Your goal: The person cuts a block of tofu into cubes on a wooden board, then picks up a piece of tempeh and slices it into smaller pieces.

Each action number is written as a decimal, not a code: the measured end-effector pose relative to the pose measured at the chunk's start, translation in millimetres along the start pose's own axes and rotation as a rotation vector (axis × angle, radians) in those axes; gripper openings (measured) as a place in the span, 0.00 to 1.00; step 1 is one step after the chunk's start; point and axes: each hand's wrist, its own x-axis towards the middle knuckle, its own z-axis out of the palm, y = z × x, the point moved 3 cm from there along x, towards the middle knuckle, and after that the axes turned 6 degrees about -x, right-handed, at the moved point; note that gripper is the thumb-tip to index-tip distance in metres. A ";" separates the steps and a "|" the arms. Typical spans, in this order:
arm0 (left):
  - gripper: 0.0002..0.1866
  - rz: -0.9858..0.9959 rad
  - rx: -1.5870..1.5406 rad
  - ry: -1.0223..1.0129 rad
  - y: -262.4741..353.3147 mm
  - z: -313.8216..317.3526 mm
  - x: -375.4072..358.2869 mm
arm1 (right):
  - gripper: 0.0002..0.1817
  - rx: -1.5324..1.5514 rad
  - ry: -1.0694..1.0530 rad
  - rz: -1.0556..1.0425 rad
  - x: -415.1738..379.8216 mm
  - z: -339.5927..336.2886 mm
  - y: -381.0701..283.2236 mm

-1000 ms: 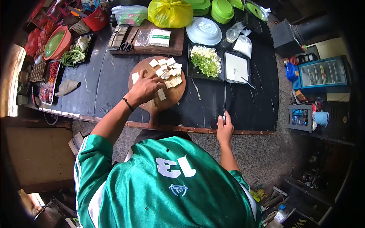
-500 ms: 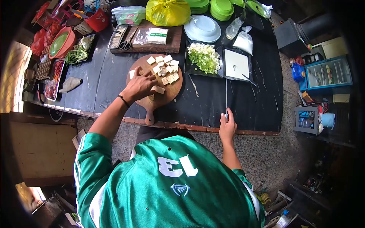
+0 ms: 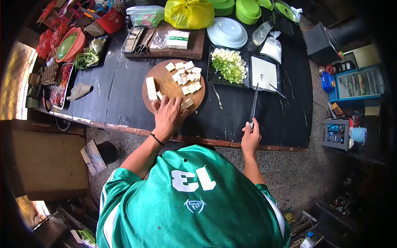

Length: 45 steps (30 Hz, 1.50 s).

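On the round wooden cutting board (image 3: 167, 72) lie several pale tofu cubes (image 3: 191, 77), bunched toward its right side, and a long uncut tofu strip (image 3: 151, 88) at its left. My left hand (image 3: 168, 115) is palm down over the board's near edge, fingers apart and bent downward. Its fingertips are beside a small cube and a loose tofu piece (image 3: 187, 103); what lies under the palm is hidden. In my right hand (image 3: 251, 136) is the handle of a knife (image 3: 254, 103), its blade pointing away from me, right of the board.
Behind the knife are a black tray of chopped green onion (image 3: 228, 66) and a square dish of white contents (image 3: 264, 73). Scissors (image 3: 142, 48) and a grater (image 3: 133, 39) lie on a thick wooden board (image 3: 194, 47). A cloth (image 3: 80, 91) is at left.
My left hand has moved toward me and right, uncovering the tofu strip. My right hand has shifted slightly, tilting the knife. The whole view has shifted a little.
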 end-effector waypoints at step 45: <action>0.23 0.038 -0.265 0.169 -18.4 19.9 -28.3 | 0.30 -0.018 -0.124 -0.081 2.2 22.0 -22.5</action>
